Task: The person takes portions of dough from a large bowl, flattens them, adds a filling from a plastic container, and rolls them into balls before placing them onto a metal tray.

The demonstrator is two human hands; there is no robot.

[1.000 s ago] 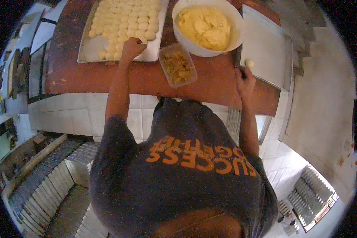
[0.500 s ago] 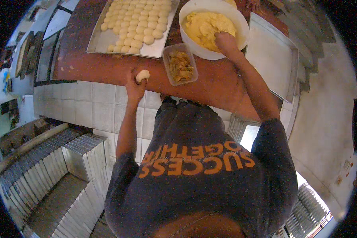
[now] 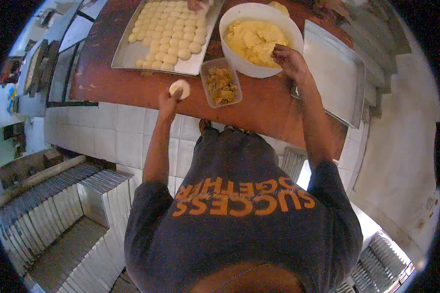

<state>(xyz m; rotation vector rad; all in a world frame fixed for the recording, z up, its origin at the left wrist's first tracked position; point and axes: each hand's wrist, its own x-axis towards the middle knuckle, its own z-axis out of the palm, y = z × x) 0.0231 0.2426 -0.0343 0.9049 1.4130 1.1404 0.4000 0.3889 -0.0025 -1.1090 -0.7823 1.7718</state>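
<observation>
A: What lies around the work, from the biggest thing down?

B: The counter (image 3: 264, 102) spans the upper frame. At its upper left, a metal tray (image 3: 132, 52) bears rows of pale dough balls (image 3: 173, 36); at upper right of centre, a white bowl (image 3: 256, 72) holds a yellow mass (image 3: 252, 38) (filling, by the look of it).

A: And the person's hands?

B: The right hand (image 3: 292, 64) is at the bowl's near right side, fingers curled over the yellow mass; whether they pinch any, one cannot tell. The left hand (image 3: 168, 101), left of centre, pinches a dough round (image 3: 183, 86) above the counter's near edge, thumb across its face.

A: How would this step, apparently filling, be done well?

B: Probably by taking a modest lump, keeping the round level and cupped, placing the lump centrally and leaving the rim clean for sealing. A hard thumb could tear it.

A: Which way does the round point?

B: Nowhere in particular: it looks nearly circular, with no clear long axis. Its broad face turns up towards the camera; the thumb crosses from the lower edge.
</observation>
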